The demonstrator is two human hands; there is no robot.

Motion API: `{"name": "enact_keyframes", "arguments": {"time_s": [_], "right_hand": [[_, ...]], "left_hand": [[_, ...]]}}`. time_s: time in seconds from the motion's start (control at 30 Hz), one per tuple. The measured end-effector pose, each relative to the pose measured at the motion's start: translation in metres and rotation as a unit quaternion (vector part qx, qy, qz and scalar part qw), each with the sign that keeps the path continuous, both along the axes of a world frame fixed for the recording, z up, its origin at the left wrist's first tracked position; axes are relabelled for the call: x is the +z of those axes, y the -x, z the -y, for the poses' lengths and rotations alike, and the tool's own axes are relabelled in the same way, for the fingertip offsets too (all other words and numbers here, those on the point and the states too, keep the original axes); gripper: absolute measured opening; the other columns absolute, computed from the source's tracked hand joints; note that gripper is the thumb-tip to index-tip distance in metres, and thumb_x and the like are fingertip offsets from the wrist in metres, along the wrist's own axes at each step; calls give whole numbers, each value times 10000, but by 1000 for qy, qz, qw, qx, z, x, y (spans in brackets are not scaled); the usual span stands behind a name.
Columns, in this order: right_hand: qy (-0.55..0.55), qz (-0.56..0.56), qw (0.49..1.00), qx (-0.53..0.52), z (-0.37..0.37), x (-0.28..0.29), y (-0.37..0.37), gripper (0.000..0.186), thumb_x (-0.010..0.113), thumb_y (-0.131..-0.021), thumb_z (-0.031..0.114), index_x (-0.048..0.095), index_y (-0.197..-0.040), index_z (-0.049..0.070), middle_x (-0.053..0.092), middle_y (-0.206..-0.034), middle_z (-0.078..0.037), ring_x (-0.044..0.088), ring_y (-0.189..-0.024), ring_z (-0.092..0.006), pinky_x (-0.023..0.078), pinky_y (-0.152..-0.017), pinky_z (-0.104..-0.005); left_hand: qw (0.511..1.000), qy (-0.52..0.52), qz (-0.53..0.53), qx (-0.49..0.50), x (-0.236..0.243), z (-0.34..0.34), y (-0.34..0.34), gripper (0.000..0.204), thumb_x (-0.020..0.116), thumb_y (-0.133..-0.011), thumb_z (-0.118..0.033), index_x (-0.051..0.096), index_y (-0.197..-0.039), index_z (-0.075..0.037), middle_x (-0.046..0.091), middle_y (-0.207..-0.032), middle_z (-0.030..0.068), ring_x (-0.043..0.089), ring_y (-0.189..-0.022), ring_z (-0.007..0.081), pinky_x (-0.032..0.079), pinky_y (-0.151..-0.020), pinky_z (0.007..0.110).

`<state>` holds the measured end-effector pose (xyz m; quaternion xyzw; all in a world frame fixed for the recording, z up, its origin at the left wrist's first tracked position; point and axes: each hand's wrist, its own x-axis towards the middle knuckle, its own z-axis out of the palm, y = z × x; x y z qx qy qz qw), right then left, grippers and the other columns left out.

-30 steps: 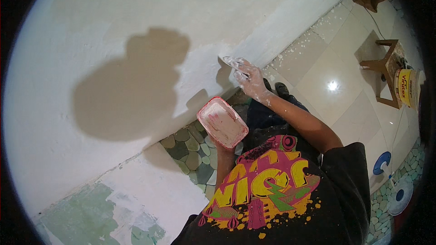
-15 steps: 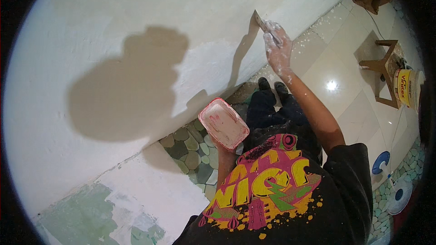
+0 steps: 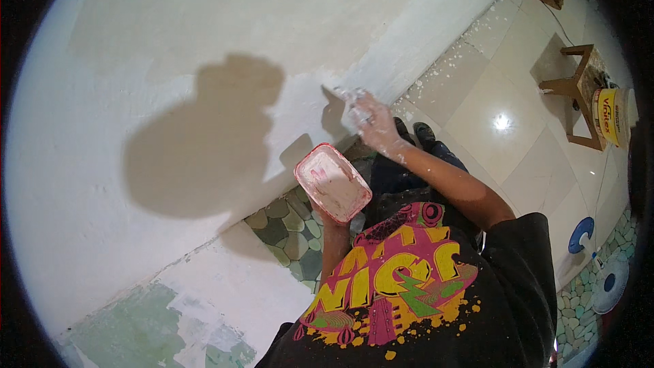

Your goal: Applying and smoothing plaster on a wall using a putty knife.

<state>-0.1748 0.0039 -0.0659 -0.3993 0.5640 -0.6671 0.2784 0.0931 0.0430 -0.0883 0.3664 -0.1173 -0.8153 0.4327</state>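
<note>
My left hand [image 3: 324, 214] grips a red-rimmed rectangular tub [image 3: 357, 208] from below, mostly hidden by it. Inside lies pale putty [image 3: 337, 187] with pinkish streaks. My right hand [image 3: 377, 125], coated in white putty, is closed around a putty knife [image 3: 336, 91]. The knife's tip points left, close to the lower part of the white wall [image 3: 300, 105]; whether it touches cannot be made out. Its handle is hidden in my fingers and slightly smeared by motion.
White splashes dot the tiled floor [image 3: 480, 88] along the wall. On the right stand a wooden stool [image 3: 579, 88] and a yellow-labelled bucket [image 3: 611, 117]. A blue-and-white round object [image 3: 611, 286] is at the lower right. Pebble-patterned tiles [image 3: 289, 232] lie below the tub.
My right hand has come down and left with the putty knife, nearer to the tub. The tub has shifted only slightly left and up in view.
</note>
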Motion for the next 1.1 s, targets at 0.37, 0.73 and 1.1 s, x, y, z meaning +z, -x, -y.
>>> {"name": "enact_keyframes", "arguments": {"time_s": [0.37, 0.73, 1.1], "right_hand": [[-39, -44, 974, -221, -2, -26, 60, 334, 568, -906, 82, 636, -1223, 0, 627, -1217, -213, 584, -1158, -350, 425, -1028, -377], [27, 279, 950, -135, 53, 13, -4, 375, 516, -913, -39, 560, -1285, -27, 485, -1270, -153, 516, -1147, -237, 432, -962, -314], [-54, -133, 989, -19, 13, -28, -47, 493, 536, -866, 51, 550, -1351, 142, 555, -1269, -234, 512, -1186, -442, 401, -1057, -462]], "left_hand": [[1000, 3, -2, 19, 7, -6, 15, 553, 496, -936, -522, 499, -1372, -181, 580, -1307, 101, 581, -1160, 350, 493, -959, 554], [999, 25, -32, 31, 11, -8, 20, 611, 537, -927, -517, 465, -1413, -152, 547, -1365, 117, 563, -1202, 357, 473, -1004, 547], [1000, -15, -16, -22, -7, 1, 5, 592, 490, -950, -528, 450, -1420, -171, 542, -1372, 106, 550, -1217, 351, 461, -1004, 569]]}}
